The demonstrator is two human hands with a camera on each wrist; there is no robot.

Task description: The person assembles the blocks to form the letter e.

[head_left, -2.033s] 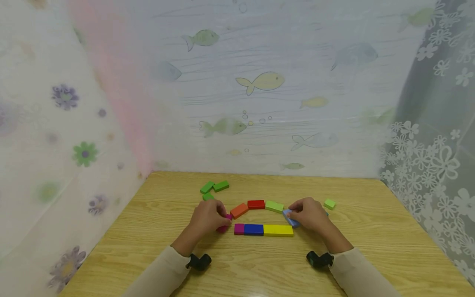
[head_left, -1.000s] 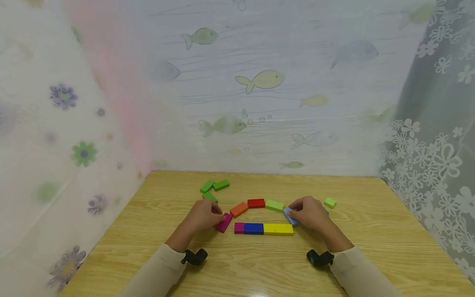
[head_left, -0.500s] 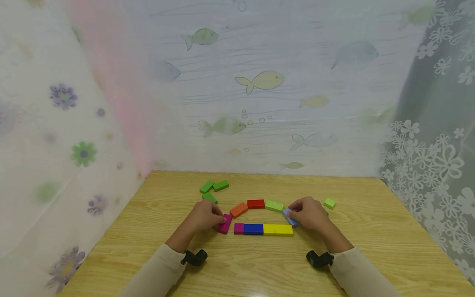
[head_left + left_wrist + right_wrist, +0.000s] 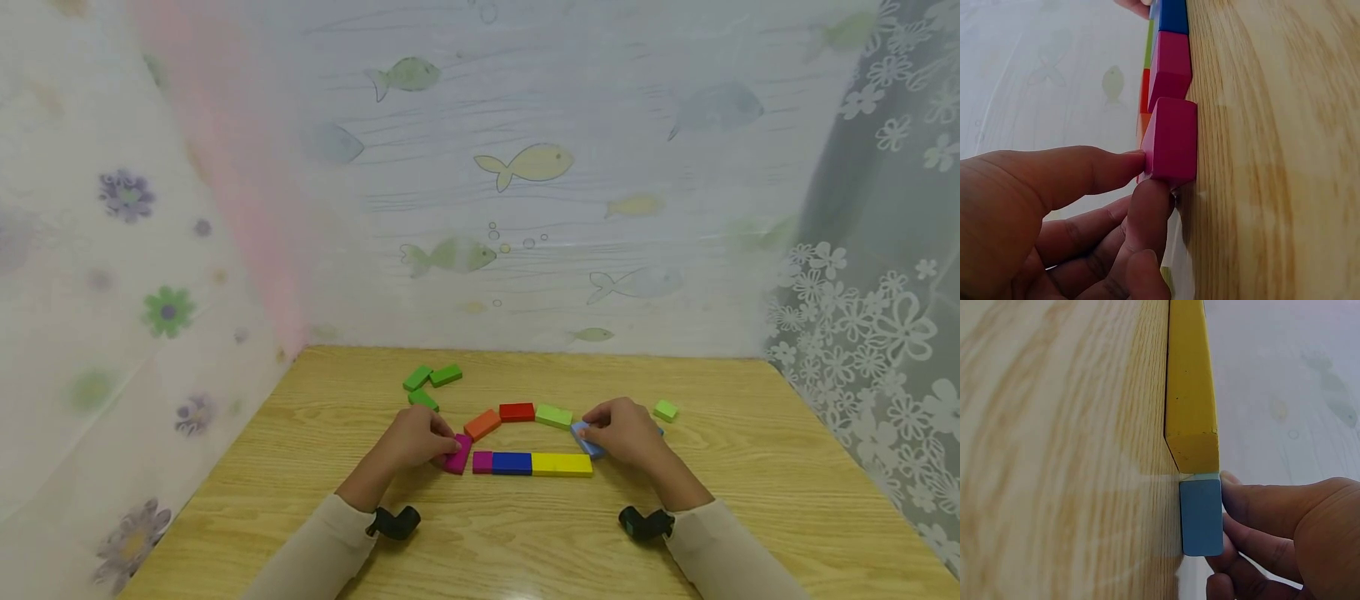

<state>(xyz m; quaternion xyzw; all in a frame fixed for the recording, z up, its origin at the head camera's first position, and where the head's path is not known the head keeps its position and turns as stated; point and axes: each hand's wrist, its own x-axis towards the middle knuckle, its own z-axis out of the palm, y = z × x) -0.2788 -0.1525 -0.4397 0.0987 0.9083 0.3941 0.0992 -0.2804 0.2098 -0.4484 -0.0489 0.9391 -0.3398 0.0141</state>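
Observation:
My left hand [image 4: 415,437] pinches a magenta block [image 4: 459,456] lying slanted on the table, left of a straight row. In the left wrist view, thumb and a finger are at the sides of this block [image 4: 1175,139]. That row is a small magenta block [image 4: 482,462], a blue block [image 4: 512,464] and a yellow block [image 4: 562,465]. My right hand [image 4: 628,433] holds a light blue block [image 4: 587,442], partly hidden by the fingers; its end [image 4: 1202,519] shows in the right wrist view. Between them curve orange [image 4: 482,425], red [image 4: 517,412] and lime [image 4: 553,416] blocks.
Green blocks [image 4: 446,375] lie loose at the back left of the wooden table [image 4: 510,542]. A small lime block [image 4: 665,410] is beyond my right hand, and a bluish piece [image 4: 662,432] peeks out behind it. A fish-patterned curtain [image 4: 525,250] hangs behind the table.
My left fingers have shifted on the magenta block. Its near end has swung right and toward me, so it stands steeper beside the row. The right hand stays on the light blue block.

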